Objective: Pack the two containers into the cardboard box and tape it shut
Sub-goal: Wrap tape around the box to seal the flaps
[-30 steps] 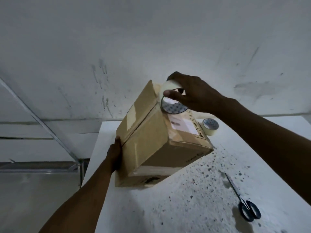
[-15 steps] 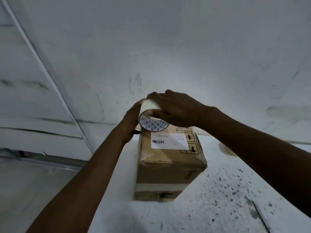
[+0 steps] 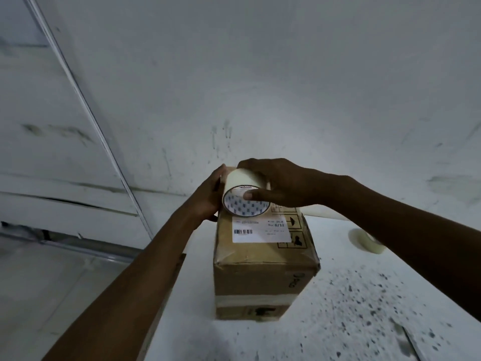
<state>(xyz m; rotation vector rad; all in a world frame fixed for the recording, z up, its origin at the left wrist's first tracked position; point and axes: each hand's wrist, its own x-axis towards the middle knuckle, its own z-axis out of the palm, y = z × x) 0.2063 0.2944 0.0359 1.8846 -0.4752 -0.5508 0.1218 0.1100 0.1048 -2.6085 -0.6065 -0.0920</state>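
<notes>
Head view: your right hand point(image 3: 283, 183) gripped the tape roll point(image 3: 244, 196) atop the closed cardboard box point(image 3: 263, 267); left hand point(image 3: 208, 196) cupped the box's far-left corner, fingers hidden, grip unclear.

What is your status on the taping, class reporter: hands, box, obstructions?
Right hand grips tape roll atop cardboard box. Left hand steadies the box's far left side. Box closed. Nothing obstructing.

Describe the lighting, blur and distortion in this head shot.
Head view: dim and bluish, brightest on the wall behind the hands; wide-angle bend curves the wall lines at left; the label on the box is readable only in part, its small print smeared; the left hand and right hand are dark and low in detail; the tape roll stays fairly sharp.
</notes>
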